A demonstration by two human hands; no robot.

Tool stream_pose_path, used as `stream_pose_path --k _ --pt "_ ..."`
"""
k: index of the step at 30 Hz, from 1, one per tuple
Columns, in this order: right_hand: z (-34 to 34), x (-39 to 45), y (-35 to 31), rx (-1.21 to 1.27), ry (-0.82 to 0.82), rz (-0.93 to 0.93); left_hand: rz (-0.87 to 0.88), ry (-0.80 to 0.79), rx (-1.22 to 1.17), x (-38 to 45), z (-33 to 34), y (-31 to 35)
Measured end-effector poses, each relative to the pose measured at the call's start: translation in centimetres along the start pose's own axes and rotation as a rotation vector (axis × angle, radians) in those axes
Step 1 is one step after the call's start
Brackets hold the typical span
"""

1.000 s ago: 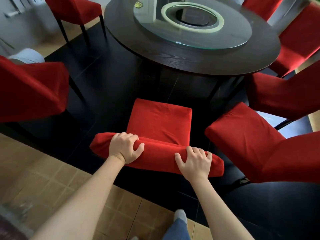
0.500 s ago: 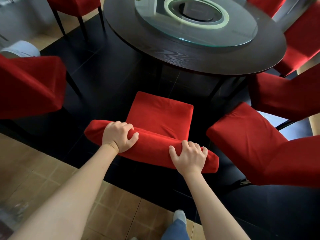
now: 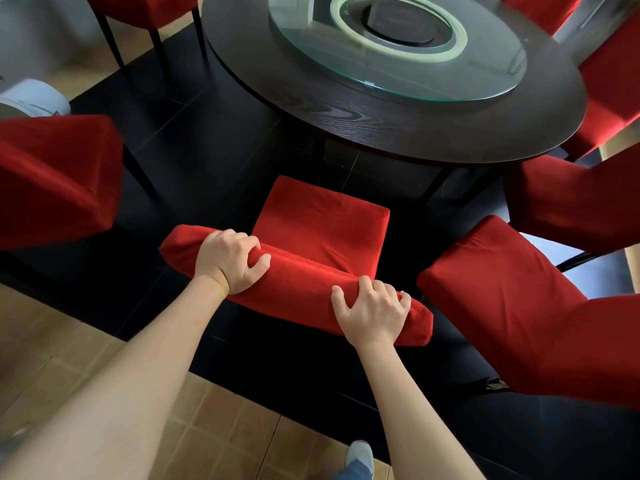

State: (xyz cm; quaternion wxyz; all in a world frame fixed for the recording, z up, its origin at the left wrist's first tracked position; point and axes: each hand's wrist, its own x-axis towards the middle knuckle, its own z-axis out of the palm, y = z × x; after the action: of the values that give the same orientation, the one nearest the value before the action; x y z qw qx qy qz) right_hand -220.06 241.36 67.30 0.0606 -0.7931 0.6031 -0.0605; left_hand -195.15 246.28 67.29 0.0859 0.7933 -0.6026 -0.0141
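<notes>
The red fabric-covered dining chair [image 3: 322, 220] stands on the dark floor, its seat pointing at the round dark wooden table [image 3: 398, 133] and its front edge near the rim. I judge the step in hand to be sliding it in under the table. The next move calls for an even forward push from both sides, so that it runs straight.

The left hand [image 3: 228, 261] and right hand [image 3: 372, 311] each clasp the padded top of the backrest [image 3: 301, 282], fingers curled over it and closed on the fabric.

Just right of the grip sits another red chair [image 3: 519, 306]. To the left, well apart, is a third red chair [image 3: 52, 174].
</notes>
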Motion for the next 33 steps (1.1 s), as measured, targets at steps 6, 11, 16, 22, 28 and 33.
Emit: stream_pose_path --k 6,11,16,22,28,33 --pt "0.4 1.4 -0.4 0.013 0.022 -0.006 0.011 0.000 -0.001 1.5 0.1 -0.5" --pt "0.4 1.5 -0.4 -0.012 -0.026 -0.006 0.014 -0.009 -0.002 1.6 0.1 -0.4" --pt "0.3 1.7 -0.1 -0.035 -0.084 -0.019 -0.041 -0.034 -0.014 1.5 -0.1 -0.2" --pt "-0.2 2.3 -0.1 -0.074 -0.198 -0.063 -0.118 -0.079 0.015 1.1 -0.6 0.3" --pt "-0.8 5.0 -0.4 -0.042 -0.271 -0.203 -0.238 -0.054 -0.013 0.9 -0.3 0.7" --pt "-1.1 8.5 -3.1 -0.037 -0.268 -0.335 -0.343 -0.020 0.016 0.4 -1.6 -0.3"
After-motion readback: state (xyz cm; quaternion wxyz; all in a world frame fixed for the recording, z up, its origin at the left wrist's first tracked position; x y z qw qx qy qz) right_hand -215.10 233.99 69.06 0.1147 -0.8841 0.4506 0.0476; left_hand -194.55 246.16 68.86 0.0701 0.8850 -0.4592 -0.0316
